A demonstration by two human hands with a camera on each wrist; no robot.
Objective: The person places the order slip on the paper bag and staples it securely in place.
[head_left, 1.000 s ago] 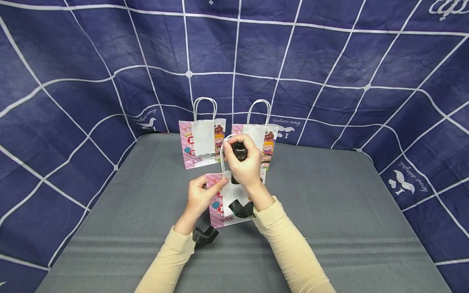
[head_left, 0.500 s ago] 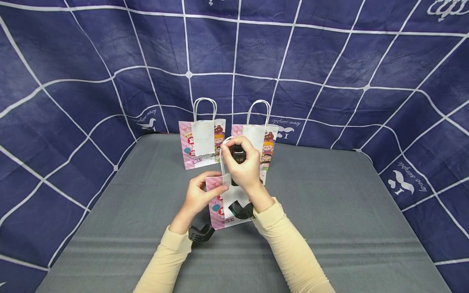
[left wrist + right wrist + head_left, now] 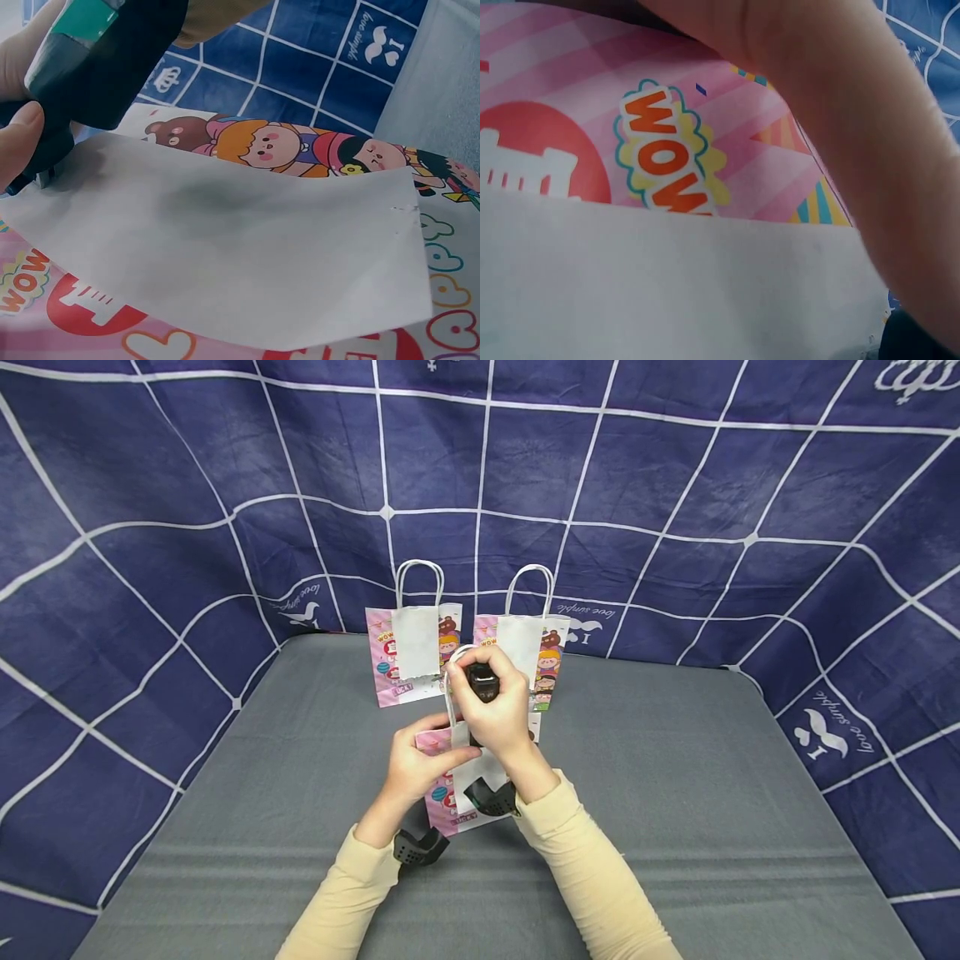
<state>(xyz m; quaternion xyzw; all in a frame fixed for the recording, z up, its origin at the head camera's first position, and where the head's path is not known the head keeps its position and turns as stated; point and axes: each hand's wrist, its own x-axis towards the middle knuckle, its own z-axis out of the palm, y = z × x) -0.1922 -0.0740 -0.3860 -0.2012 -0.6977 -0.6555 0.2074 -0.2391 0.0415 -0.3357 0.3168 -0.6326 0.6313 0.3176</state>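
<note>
My left hand [image 3: 414, 768] holds the top left edge of a paper gift bag [image 3: 438, 817], thumb in front and fingers behind. The bag is pink and white with cartoon figures, and a white paper sheet [image 3: 247, 240] lies over its front. My right hand [image 3: 498, 702] grips a black tool that looks like a small stapler [image 3: 483, 683]; its lower end meets the sheet's top edge beside the handle. A white twisted handle [image 3: 451, 702] rises by the right fingertips. In the right wrist view, a forearm or hand crosses above the pink side with its WOW print [image 3: 660, 150].
Two similar bags stand upright behind, one at left [image 3: 417, 643] and one at right [image 3: 552, 662], each with a white sheet and handles. A grey cloth surface [image 3: 712, 793] lies beneath, with a blue gridded curtain [image 3: 645, 468] around it.
The front bag and both hands have shifted slightly toward me. My left thumb has slid down and to the right across the bag's front. The rear bags have not moved.
</note>
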